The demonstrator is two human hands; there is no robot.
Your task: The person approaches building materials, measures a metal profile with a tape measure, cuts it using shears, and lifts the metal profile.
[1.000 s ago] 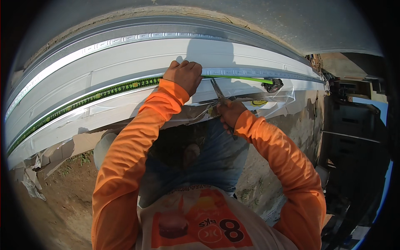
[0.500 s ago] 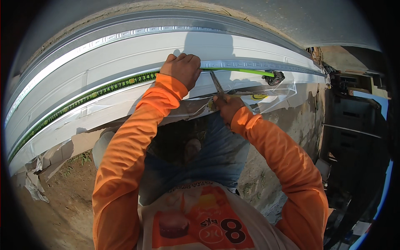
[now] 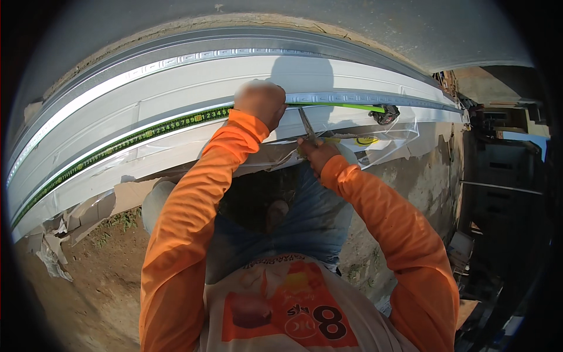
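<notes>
Nearest me, the fingers of my right hand [image 3: 319, 154] grip a grey metal hand tool [image 3: 306, 122], its tip pointing up beside the tape. Just beyond, my left hand [image 3: 260, 107] is closed over the green tape measure [image 3: 170, 124], which runs along the near edge of a metal strip [image 3: 352, 98] on white panels [image 3: 193, 85]; for a true reading, I judge it best pressed flat and straight, without twist.

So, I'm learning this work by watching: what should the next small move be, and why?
Probably set the tip of the metal tool against the metal strip: the right grip holds it pointing there, close by, while the left grip lies over the green tape running along the strip.
</notes>
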